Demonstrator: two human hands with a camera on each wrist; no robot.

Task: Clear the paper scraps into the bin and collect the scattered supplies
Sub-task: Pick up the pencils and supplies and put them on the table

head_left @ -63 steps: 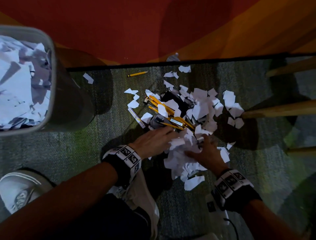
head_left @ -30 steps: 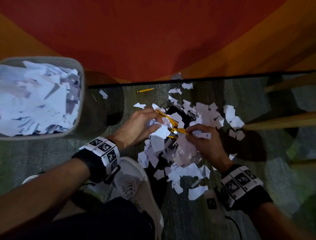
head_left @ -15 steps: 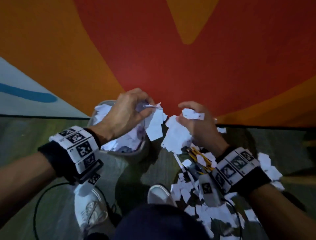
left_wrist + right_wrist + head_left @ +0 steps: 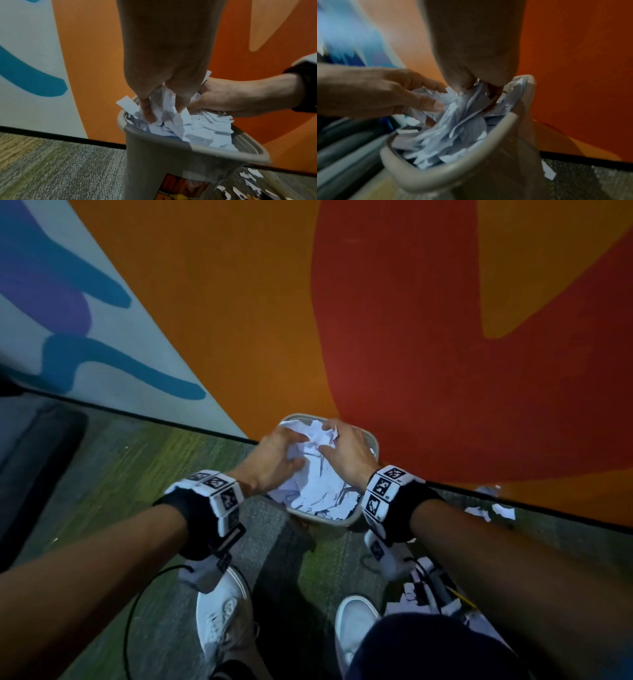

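Observation:
A grey bin (image 4: pixel 325 521) stands on the carpet against the painted wall, heaped with white paper scraps (image 4: pixel 318 491). Both hands are over its mouth. My left hand (image 4: pixel 277 460) has its fingers curled down round a wad of scraps (image 4: pixel 164 102) at the top of the heap. My right hand (image 4: pixel 346 453) faces it across the heap and also grips scraps (image 4: pixel 477 97) in curled fingers. In the left wrist view the bin rim (image 4: pixel 171 140) runs below my left hand (image 4: pixel 163 112), with the right hand (image 4: pixel 240 100) coming in from the right.
Loose scraps (image 4: pixel 493 508) lie by the wall at the right. More scraps and a yellow pencil (image 4: pixel 462 599) lie on the carpet at lower right, under my right forearm. White shoes (image 4: pixel 222 621) stand below the bin. A dark object (image 4: pixel 34 474) sits at far left.
Both hands gathered scraps from the floor pile, lifted them and carried them left to the bin. They are now down on the heap inside its mouth.

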